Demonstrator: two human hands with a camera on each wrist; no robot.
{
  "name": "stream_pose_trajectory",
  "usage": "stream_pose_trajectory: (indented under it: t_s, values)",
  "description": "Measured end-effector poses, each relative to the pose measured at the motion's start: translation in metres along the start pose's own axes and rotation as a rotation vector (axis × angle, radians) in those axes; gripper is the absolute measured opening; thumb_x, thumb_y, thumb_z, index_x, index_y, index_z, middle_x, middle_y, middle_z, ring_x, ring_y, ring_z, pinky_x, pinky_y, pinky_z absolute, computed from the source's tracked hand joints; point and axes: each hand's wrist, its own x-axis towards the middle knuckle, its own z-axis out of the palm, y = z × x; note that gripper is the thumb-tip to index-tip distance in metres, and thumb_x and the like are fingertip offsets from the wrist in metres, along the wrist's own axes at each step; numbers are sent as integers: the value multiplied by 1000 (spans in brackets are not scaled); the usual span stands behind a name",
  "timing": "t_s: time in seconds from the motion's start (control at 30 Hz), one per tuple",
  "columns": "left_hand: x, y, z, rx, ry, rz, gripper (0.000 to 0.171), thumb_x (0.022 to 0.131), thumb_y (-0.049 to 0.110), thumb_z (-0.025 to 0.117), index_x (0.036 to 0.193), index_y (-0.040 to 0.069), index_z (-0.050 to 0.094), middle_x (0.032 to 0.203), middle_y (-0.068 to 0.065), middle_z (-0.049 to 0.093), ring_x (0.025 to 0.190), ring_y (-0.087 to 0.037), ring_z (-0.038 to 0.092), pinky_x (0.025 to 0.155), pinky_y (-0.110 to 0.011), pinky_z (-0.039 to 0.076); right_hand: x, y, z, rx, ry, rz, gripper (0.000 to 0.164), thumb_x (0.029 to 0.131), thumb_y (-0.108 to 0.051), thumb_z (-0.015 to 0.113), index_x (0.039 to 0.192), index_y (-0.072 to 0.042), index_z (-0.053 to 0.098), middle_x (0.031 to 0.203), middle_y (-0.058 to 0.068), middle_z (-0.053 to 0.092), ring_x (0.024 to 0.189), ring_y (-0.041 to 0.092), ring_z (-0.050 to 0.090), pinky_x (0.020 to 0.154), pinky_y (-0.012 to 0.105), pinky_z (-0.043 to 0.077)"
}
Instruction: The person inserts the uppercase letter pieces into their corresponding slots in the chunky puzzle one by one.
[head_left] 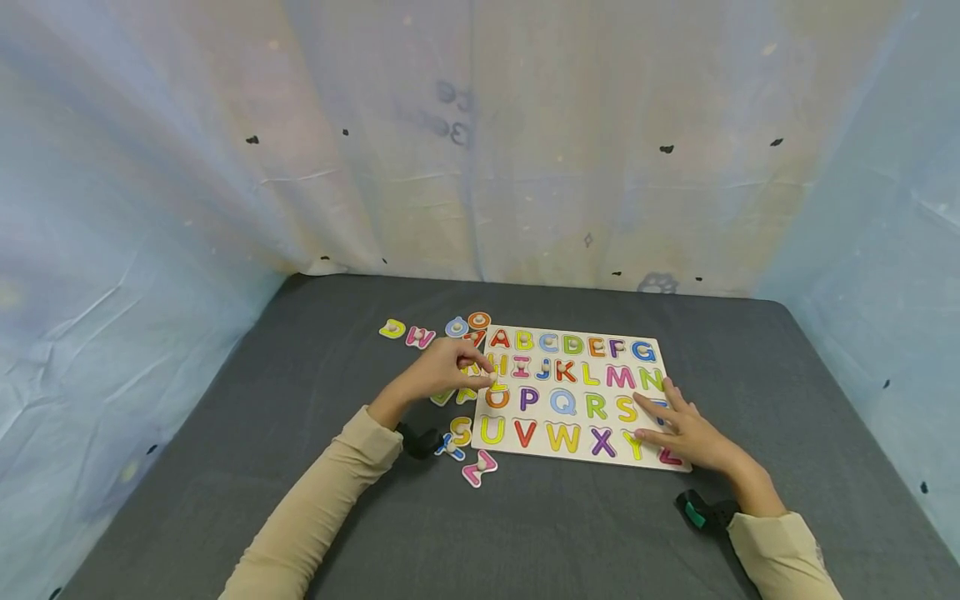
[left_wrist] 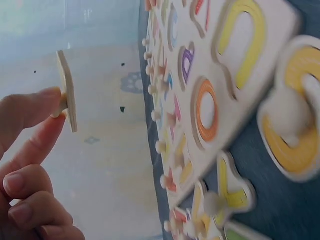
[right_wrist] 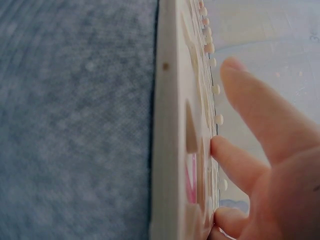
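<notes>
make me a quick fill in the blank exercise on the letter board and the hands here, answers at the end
1. The left hand pinches a letter piece by its ____.
2. The red letter at the top left corner of the board is ____.
3. The letter U in the bottom row is coloured ____.
4. Near the right hand, the bottom row ends with the letter ____.

Missing words: knob; A; yellow; Z

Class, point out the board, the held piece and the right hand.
Board [head_left: 543, 414]: head view, bare patch of its top.
Held piece [left_wrist: 70, 91]: left wrist view, its edge, seen side-on.
Right hand [head_left: 690, 433]: head view, back of the hand.
</notes>
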Motion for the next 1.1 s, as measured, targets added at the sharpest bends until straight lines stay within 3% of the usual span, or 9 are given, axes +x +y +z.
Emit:
stream_pose_trajectory:
  t_s: [0.33, 0.63, 0.8, 0.97, 1.1]
  values:
    - [30, 9, 20, 17, 36, -12, 17, 84, 22, 74, 96, 10, 77, 64, 2, 44, 57, -9, 34, 57, -19, 28, 0, -2, -1, -4, -10, 11, 76, 88, -39, 66, 148, -5, 35, 156, 36, -4, 138, 65, 2, 103, 79, 5]
    - [53, 20, 38, 57, 38, -6, 16, 83, 24, 75, 94, 13, 78, 71, 0, 54, 62, -8, 34, 65, -22, 28, 0, -3, -1, -2, -6, 3, 75, 88, -39, 66, 147, -4, 36, 156, 37, -4, 138, 66, 2, 103, 79, 4]
    - [64, 25, 50, 2, 15, -24, 16, 83, 23, 75, 94, 12, 77, 71, 0, 55, 62, -8, 35, 61, -18, 27, 0, -2, 0, -7, -3, 4, 75, 88, -40, 66, 147, -4, 37, 156, 37, -4, 138, 66, 3, 103, 79, 5]
    - [78, 27, 65, -50, -17, -51, 18, 84, 23, 74, 97, 9, 77, 61, 3, 36, 58, -9, 29, 58, -18, 24, 0, -1, 0, -14, -2, 9, 75, 88, -40, 66, 147, -4, 37, 156, 37, -3, 138, 66, 4, 103, 79, 7]
    - [88, 28, 79, -90, -23, -113, 18, 84, 23, 75, 96, 10, 77, 57, 6, 33, 55, -8, 25, 55, -19, 23, 0, 0, 0, -12, -4, 12, 74, 88, -40, 66, 147, -5, 37, 156, 37, -3, 138, 66, 3, 103, 79, 6]
